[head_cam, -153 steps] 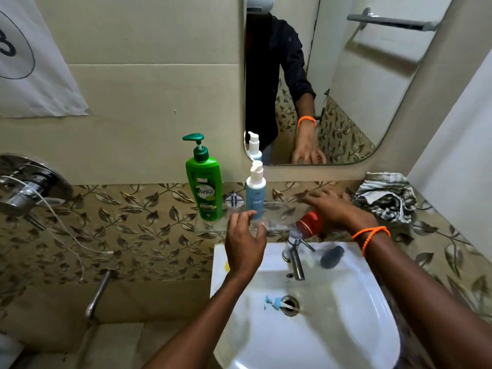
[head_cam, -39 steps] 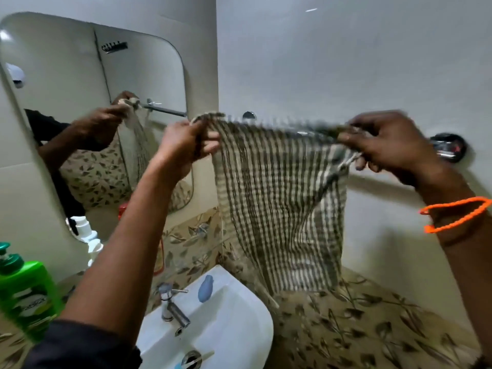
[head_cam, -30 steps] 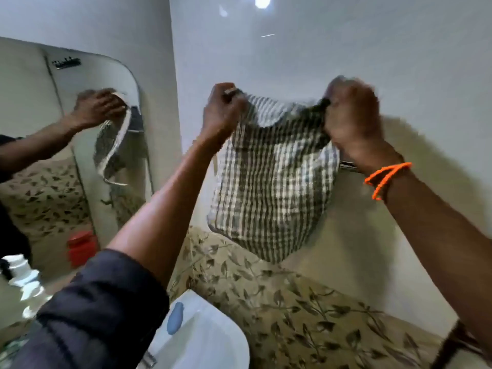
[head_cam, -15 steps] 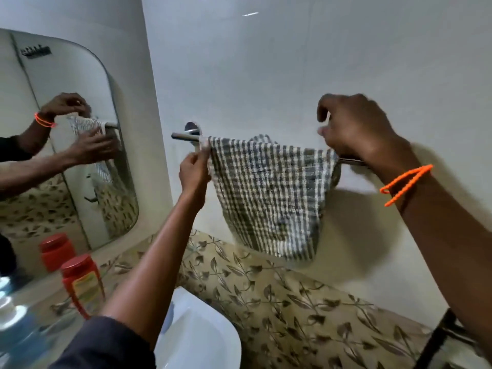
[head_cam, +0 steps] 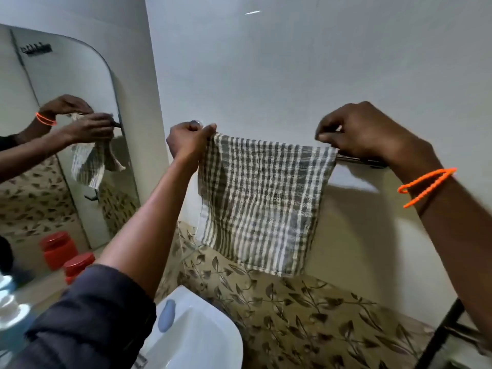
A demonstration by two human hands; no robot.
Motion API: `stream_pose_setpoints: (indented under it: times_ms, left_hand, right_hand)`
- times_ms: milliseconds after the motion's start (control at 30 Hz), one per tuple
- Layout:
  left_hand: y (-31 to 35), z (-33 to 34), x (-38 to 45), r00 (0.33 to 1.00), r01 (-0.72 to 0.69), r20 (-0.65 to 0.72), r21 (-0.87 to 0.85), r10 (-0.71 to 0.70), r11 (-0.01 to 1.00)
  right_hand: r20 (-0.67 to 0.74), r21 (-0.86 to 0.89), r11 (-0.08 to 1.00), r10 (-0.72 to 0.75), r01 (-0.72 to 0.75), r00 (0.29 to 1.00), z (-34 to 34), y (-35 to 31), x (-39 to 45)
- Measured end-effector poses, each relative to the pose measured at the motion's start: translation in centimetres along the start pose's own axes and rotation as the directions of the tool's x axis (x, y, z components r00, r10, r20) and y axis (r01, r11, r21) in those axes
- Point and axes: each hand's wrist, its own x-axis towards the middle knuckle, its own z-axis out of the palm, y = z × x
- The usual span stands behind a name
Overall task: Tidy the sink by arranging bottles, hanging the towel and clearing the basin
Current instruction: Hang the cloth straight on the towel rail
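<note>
The checked towel [head_cam: 262, 201] hangs flat over the metal rail [head_cam: 356, 159] on the wall, above the white sink [head_cam: 202, 339]. The right hand [head_cam: 364, 131] pinches its top right corner, the left hand [head_cam: 187, 141] pinches the top left corner.

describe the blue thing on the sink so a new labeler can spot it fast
Start at the checked towel on the wall rail, then drop to the white sink at bottom centre. On its back rim, beside the dark sleeve, lies a small blue-grey oval, the only coloured item on the white ceramic.
</note>
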Motion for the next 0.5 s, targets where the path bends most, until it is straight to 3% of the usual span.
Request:
stream_pose_setpoints:
  times_ms: [67, 133, 233, 300, 400, 500]
  left_hand:
    - [-0.6, 0.1, 0.1, 0.999, 0.038, -0.015, -0.06, -0.039, 0.997]
    - [-1.0, 0.1, 0.0, 0.998, 0.057, -0.019, -0.119, -0.06, 0.991]
    - [-1.1, -0.3, -0.2, 0.998, 0.058, -0.025, -0.16, -0.063, 0.985]
    - [-0.9, -0.5, -0.2, 0.998, 0.04, -0.035, -0.128, -0.045, 0.991]
    - [-0.8, -1.1, 0.0, 1.0, 0.018, -0.02, -0.102, -0.021, 0.995]
    - [-1.9, -2.0, -1.0, 0.993, -0.012, -0.117, -0.024, 0.009, 1.0]
  right_hand:
    - [0.025, 0.146, 0.988, -0.056, 0.052, 0.998, 0.4, -0.1, -1.0]
    - [0.192, 0.224, 0.974, -0.078, 0.033, 0.978, 0.1, 0.0, -1.7]
    - [0.353, 0.198, 0.978, -0.005, -0.07, 0.935, -1.0, 0.8, -1.5]
    - [0.417, 0.077, 0.993, 0.051, -0.091, 0.907, -1.7, 0.6, -1.1]
    - [0.406, -0.172, 0.982, 0.143, -0.078, 0.902, -2.3, -0.6, -0.9]
    - [0.229, -0.276, 0.959, 0.136, -0.07, 0.964, -1.5, -2.6, -1.4]
